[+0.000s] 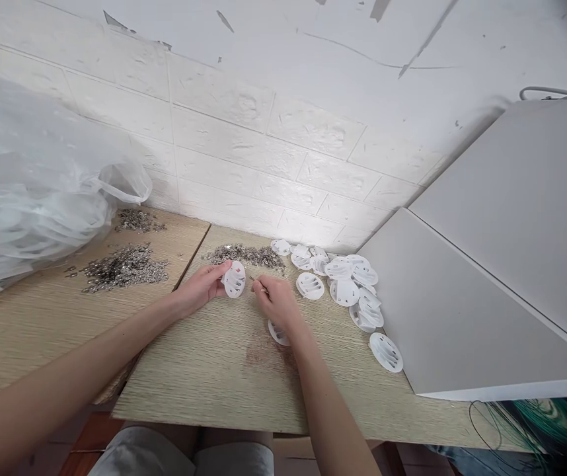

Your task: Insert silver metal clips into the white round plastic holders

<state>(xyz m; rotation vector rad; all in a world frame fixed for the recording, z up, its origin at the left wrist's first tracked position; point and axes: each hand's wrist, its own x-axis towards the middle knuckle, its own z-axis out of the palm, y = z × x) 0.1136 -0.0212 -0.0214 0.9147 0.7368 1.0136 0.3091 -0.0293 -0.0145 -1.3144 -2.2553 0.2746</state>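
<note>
My left hand (209,281) grips a white round slotted plastic disc (234,279) by its left edge, tilted up above the table. Just right of it, my right hand (274,297) is closed in a pinch, with a thin dark tip poking out toward the disc; what it belongs to is hidden by the fingers. Beneath the right wrist lies another white disc (278,332), partly covered. Behind both hands spreads a pile of small shiny metal pieces (248,255), too small to name. A single white disc (310,285) lies flat to the right.
More white discs (345,291) lie heaped along the right, up to a grey panel (462,311). Two further heaps of metal pieces (127,268) sit on the left board, near a large clear plastic bag (40,152). Green wires (536,423) hang at lower right. A white brick-pattern wall (244,145) stands behind.
</note>
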